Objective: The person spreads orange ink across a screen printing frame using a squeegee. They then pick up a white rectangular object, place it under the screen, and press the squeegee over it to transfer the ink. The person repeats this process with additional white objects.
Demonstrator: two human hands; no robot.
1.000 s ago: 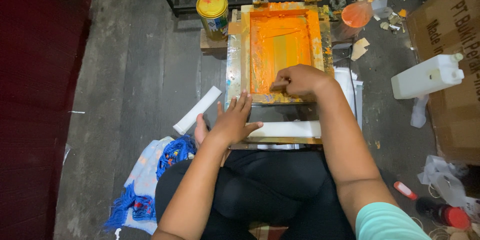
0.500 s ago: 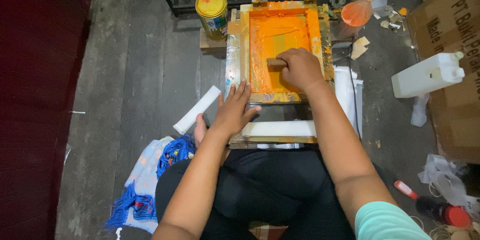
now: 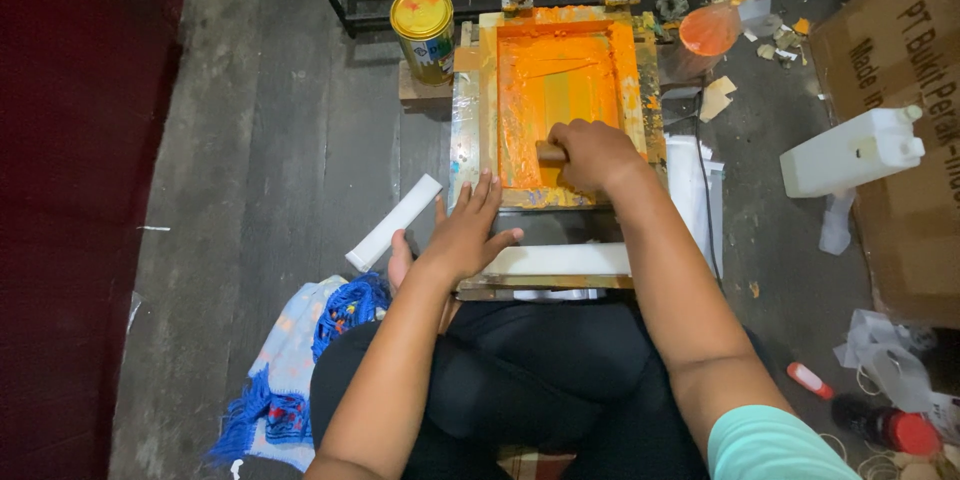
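Over the floor, right hand [image 3: 597, 153] is gripping a stiff squeegee [image 3: 551, 152] across the wet orange mesh inside the rigid wooden screen frame [image 3: 470, 110], likely slippery with ink, while left hand [image 3: 470, 230] is pressing flat, fingers spread, on the frame's near corner.

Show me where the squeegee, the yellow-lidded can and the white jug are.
squeegee [image 3: 551, 152], head view, wooden handle end left of the right hand
yellow-lidded can [image 3: 421, 12], head view, middle of lid
white jug [image 3: 845, 154], head view, middle of its side
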